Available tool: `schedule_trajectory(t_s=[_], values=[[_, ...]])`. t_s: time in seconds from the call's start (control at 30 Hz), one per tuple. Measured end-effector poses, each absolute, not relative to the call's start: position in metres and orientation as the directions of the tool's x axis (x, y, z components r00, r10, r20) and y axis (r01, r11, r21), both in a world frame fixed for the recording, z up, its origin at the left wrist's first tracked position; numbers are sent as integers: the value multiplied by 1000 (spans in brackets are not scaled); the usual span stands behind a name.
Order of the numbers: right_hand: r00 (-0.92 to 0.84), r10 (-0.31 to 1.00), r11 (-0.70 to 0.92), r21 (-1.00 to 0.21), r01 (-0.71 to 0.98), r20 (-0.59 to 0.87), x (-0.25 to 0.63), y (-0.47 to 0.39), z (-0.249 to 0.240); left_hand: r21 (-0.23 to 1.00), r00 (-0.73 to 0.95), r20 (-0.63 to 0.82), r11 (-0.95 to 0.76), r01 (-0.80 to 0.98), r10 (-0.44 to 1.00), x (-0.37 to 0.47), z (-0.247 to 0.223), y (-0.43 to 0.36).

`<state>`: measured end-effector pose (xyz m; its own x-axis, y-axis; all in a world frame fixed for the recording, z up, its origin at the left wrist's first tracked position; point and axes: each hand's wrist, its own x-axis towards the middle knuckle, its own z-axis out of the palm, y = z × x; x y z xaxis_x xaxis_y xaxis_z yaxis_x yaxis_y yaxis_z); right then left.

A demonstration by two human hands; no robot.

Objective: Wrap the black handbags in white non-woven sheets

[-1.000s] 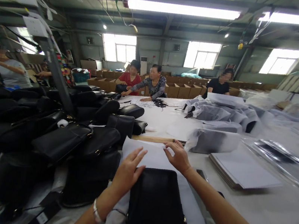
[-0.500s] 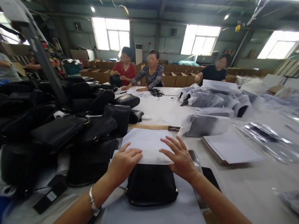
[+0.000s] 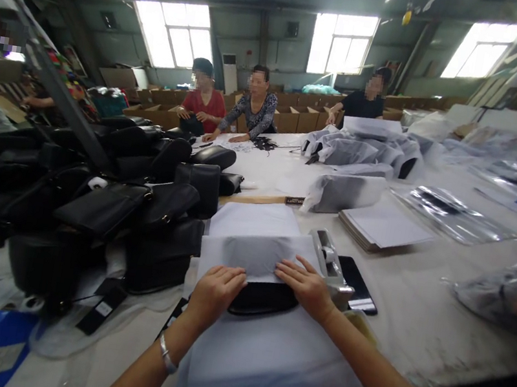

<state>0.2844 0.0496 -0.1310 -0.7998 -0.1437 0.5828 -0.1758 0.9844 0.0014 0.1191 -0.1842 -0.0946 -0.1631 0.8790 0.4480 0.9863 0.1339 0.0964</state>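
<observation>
Both our hands are palm-down, pressing on the paper sheet (image 3: 249,254) that covers the far part of the black bag (image 3: 265,304); the bag's near end sticks out between our wrists. Left hand (image 3: 218,288): fingers together, laid flat at the sheet's near left edge, forearm coming up from near left, bracelet (image 3: 167,354) on the wrist. Right hand (image 3: 305,286): fingers extended, slightly apart, flat near the sheet's right edge, forearm angled in from near right. Neither is clenched.

Bag lies on more white paper (image 3: 262,357), spread toward us. Edges: the tape dispenser (image 3: 331,260) stands just right of the sheet, phone (image 3: 359,286) beside it. Black bag pile (image 3: 99,211) crowds the left. Most free room is right, on the white table (image 3: 422,304) between the phone and a plastic-wrapped bundle (image 3: 492,293); table's near edge slants below that. Card stack (image 3: 385,227) limits far right.
</observation>
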Motion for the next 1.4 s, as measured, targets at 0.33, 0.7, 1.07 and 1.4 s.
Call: schedule_trajectory(t_s=[0.33, 0.7, 1.07, 1.4], values=[[-860, 17, 966, -229, -117, 509, 336, 25, -119, 92, -199, 270, 181, 979, 942, 145, -113, -165], [-972, -7, 867, -484, -122, 233, 394, -25, -127, 139, -228, 249, 198, 970, 941, 158, -118, -180], [-996, -36, 850, -522, -73, 81, 375, -16, -117, 233, -240, 198, 192, 953, 950, 153, -106, -179], [-985, 153, 768, -638, 66, 83, 314, 17, -58, 421, -185, -43, 186, 888, 982, 131, -57, -175]])
